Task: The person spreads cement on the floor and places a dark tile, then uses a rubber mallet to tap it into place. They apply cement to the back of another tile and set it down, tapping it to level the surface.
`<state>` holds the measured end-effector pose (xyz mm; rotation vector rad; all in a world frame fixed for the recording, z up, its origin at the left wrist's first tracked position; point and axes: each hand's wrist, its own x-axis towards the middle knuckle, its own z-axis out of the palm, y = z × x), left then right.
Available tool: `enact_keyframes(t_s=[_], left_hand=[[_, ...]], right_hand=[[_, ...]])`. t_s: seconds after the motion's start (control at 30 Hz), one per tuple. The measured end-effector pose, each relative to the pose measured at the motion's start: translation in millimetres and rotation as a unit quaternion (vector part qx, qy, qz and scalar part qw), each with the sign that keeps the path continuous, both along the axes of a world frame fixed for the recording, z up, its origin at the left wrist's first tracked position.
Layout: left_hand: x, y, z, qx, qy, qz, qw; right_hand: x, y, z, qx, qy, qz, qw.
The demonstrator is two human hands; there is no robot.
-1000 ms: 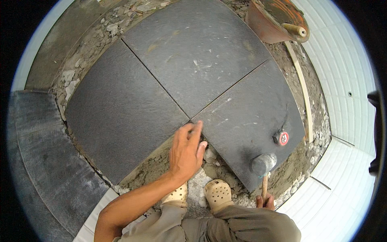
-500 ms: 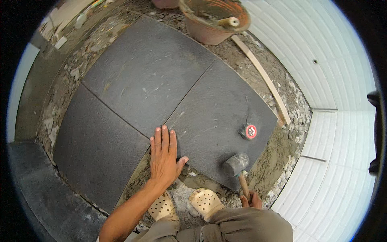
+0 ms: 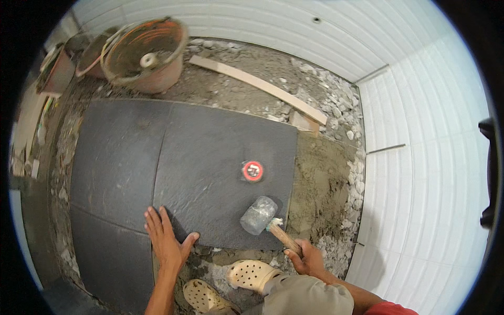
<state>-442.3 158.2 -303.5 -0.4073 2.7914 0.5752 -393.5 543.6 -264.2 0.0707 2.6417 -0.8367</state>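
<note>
My left hand [image 3: 165, 240] rests with its fingers spread where the dark grey floor tiles meet, fingertips over the joint. The thumb lies at the near edge of the right tile [image 3: 212, 157]. My right hand [image 3: 306, 257] is closed round the wooden handle of a rubber mallet [image 3: 259, 215]. Its grey head is over the near right corner of that tile; whether it touches the tile I cannot tell. Further up the tile sits a small round thing with a red-rimmed face [image 3: 253, 171], its kind unclear. To the left lie more dark tiles [image 3: 118, 147].
Large mortar-smeared buckets [image 3: 173, 68] stand at the far left, one with a roller-like thing inside. A wooden strip [image 3: 257, 84] lies beyond the tiles. Wet mortar [image 3: 317, 194] and rubble border the right side, below a white ribbed wall [image 3: 409, 199]. My beige clogs [image 3: 252, 275] stand at the near edge.
The view has swung to the right, so the tiles and buckets appear turned and further left. My left hand stays at the tile joint. More of my right hand and forearm shows.
</note>
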Motion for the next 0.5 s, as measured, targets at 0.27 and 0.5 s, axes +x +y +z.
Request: enact_keyframes(t_s=[0.27, 0.5], left_hand=[[0, 12, 7, -0.044, -0.030, -0.007, 0.999], [-1, 16, 6, -0.035, -0.028, -0.001, 0.999]], right_hand=[[-14, 2, -12, -0.043, 0.025, 0.022, 0.999], [-15, 1, -14, -0.050, -0.003, 0.058, 0.997]])
